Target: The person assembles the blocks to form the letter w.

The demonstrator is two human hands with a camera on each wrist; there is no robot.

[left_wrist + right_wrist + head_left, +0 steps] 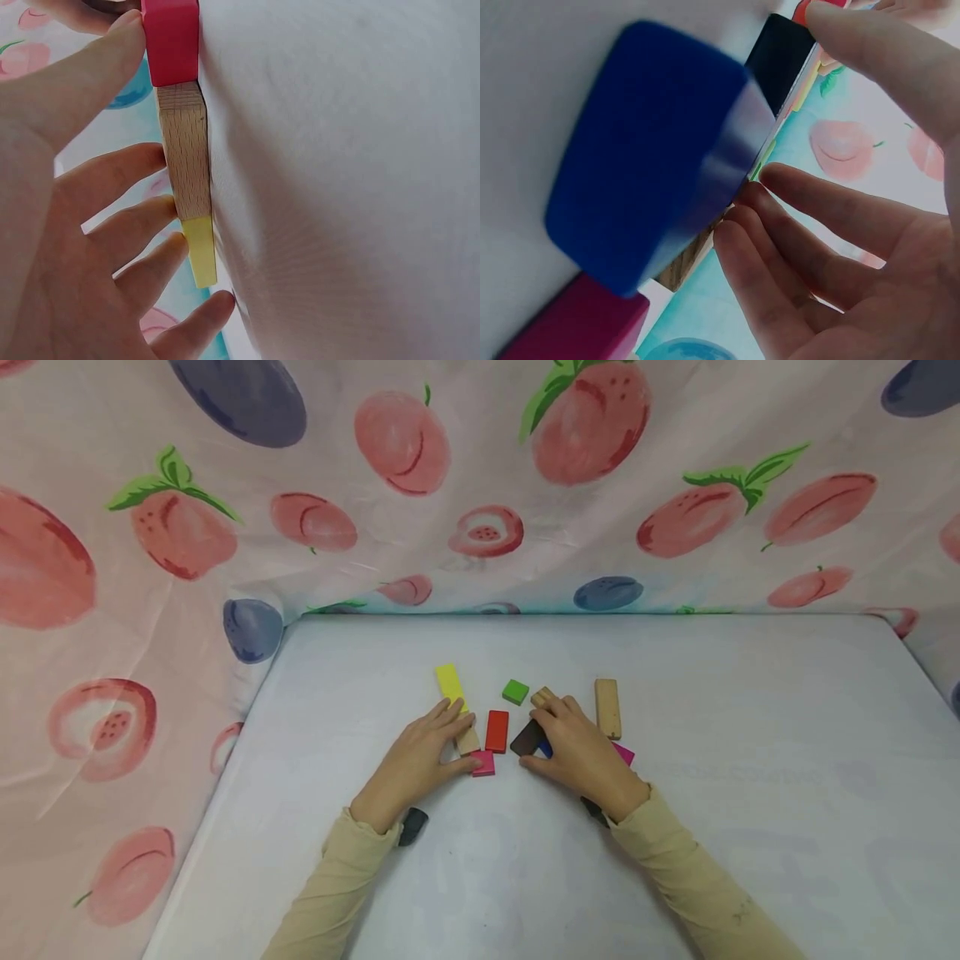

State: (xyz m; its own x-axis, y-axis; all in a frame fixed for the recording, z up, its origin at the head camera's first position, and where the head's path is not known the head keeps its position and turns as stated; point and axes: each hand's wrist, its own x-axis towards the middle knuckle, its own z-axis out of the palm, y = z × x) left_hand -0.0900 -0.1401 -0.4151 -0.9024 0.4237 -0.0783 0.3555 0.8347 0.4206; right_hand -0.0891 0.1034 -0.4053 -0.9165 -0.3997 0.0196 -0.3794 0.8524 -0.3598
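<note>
My left hand (420, 760) lies spread beside a row of blocks. In the left wrist view its thumb touches a pink block (172, 45), and other fingertips meet a plain wooden block (186, 161) and a yellow block (199, 255). My right hand (581, 756) is over several blocks, its thumb at the end of a black block (528, 739). Its other fingers reach towards a grooved wooden block (542, 696). A blue block (637, 150) looms near the right wrist camera, beside a magenta block (623, 753). A red block (497, 731) lies between the hands.
A green block (515, 692) lies beyond the red one. To the right stands a long wooden block (608, 708). The white table (750, 710) meets a fruit-printed cloth (480, 460) at the back and left. Dark wrist devices (413, 827) show under the sleeves.
</note>
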